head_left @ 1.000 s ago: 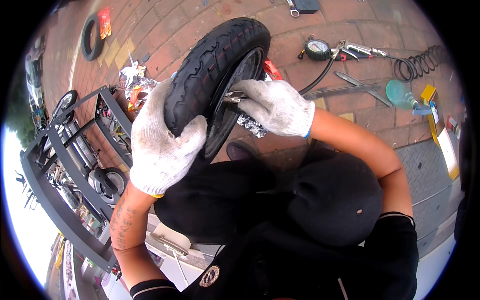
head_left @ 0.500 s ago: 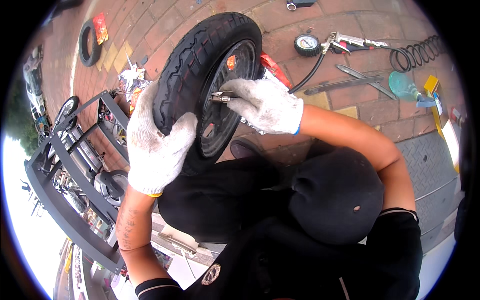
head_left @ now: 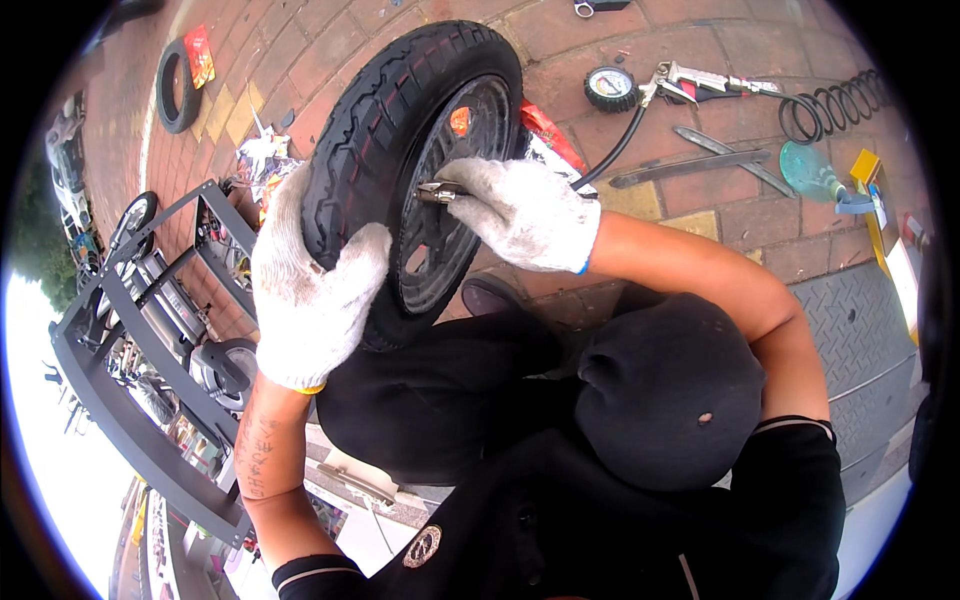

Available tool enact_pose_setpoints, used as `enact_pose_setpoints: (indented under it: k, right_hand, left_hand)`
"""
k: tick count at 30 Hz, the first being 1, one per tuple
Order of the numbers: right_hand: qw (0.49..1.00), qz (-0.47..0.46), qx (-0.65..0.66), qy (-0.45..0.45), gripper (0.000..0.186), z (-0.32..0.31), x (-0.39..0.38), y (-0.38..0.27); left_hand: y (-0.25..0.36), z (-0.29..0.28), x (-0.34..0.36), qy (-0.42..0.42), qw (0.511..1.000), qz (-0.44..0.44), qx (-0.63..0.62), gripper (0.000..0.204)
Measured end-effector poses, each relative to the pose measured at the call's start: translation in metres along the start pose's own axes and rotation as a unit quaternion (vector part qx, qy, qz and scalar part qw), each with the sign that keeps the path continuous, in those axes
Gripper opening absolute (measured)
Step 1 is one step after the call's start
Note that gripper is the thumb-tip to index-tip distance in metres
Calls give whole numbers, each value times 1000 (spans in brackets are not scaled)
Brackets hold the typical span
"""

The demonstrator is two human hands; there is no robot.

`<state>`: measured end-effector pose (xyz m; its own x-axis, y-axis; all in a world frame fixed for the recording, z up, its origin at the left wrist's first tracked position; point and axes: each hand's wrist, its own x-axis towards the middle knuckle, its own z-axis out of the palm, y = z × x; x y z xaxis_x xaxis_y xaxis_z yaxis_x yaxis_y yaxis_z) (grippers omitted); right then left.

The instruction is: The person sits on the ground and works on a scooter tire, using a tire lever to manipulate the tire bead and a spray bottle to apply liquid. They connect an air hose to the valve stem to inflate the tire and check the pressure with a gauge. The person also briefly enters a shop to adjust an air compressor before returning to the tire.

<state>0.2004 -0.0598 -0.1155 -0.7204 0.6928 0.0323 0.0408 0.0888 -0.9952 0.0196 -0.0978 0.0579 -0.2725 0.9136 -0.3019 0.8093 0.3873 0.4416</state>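
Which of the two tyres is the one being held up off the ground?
The big tyre on its wheel, gripped by the left hand. The small bare tyre lies flat on the bricks at upper left, untouched.

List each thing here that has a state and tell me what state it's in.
Tyre on wheel: held upright, off the paving.
Left hand: gloved, gripping the tread.
Right hand: gloved, shut on pliers.
Pliers: tips at the rim.
Pressure gauge with hose: lying on the paving, unused.
Spare tyre: flat on the paving.

An outdoor roadside tyre-repair spot: brick paving (head_left: pixel 700 200) carries a pressure-gauge inflator (head_left: pixel 612 88), with a spare tyre (head_left: pixel 178 85) lying far left of it.
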Motion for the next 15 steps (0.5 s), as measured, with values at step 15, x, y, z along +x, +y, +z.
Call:
enact_pose_setpoints:
  k: [15]
  right_hand:
    - [994,-13,-109,-1,33,-4,-1,-7]
  left_hand:
    - [2,-7,-2,-21,998,-23,47,75]
